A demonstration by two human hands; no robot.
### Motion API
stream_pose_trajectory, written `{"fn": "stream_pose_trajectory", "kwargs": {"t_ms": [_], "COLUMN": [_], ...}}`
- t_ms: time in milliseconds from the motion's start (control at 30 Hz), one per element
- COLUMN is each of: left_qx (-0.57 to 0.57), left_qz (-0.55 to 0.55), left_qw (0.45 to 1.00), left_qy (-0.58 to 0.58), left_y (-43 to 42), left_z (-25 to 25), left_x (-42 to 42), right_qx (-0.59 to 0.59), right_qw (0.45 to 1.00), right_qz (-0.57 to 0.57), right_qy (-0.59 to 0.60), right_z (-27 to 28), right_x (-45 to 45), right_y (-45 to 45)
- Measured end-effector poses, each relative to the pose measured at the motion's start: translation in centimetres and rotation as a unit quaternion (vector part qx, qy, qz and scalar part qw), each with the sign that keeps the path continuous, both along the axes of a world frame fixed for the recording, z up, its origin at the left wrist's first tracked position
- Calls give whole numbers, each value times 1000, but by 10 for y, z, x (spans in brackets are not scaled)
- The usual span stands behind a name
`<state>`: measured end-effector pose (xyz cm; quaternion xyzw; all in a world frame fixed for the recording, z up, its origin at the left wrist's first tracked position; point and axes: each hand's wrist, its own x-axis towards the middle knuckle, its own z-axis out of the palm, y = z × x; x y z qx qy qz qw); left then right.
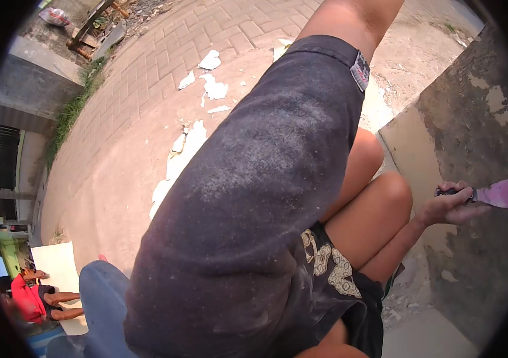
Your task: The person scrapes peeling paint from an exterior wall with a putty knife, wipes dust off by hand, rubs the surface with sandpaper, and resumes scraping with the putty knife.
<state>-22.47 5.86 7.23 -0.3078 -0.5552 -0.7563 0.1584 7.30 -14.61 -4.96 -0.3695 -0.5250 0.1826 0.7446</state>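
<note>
At the right, my right hand (pixel 454 206) is closed around the dark handle of a scraper (pixel 501 193). The scraper's wide blade looks pink and points right, in front of a rough, patchy grey wall (pixel 480 268). My left hand is out of view; a bare arm (pixel 355 21) comes out of a large dusty dark sleeve (pixel 278 143) and leaves the frame at the top. Two bent bare knees (pixel 394 191) show between the sleeve and my right hand, above dark cloth with a pale pattern (pixel 340 274).
White flakes (pixel 213 88) lie on the paved ground (pixel 117 149). At the lower left, another person in a red top (pixel 27 298) sits by a pale board (pixel 57 262), beside something blue (pixel 102 298). Grass (pixel 78 110) edges a low wall at the upper left.
</note>
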Motion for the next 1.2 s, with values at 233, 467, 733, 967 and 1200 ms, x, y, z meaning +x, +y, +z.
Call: {"fn": "stream_pose_trajectory", "kwargs": {"t_ms": [233,467,733,967,1200], "left_qx": [-106,-185,-242,-21,-190], "left_qz": [-37,-65,-116,-427,-621], "left_qw": [990,970,899,825,734], "left_qy": [-89,-142,-346,-370,-199], "left_y": [-1,7,26,-46,-106], "left_z": [-20,-39,-123,-119,-110], "left_x": [5,11,59,148,182], "right_qx": [-46,-38,-122,-180,-168], "right_qw": [998,997,982,938,951], "right_qz": [-6,0,143,283,260], "right_qy": [-53,-62,28,83,15], "right_z": [-6,-25,27,49,12], "right_x": [7,20,2,-8,-13], "right_y": [-3,18,7,-3,22]}}
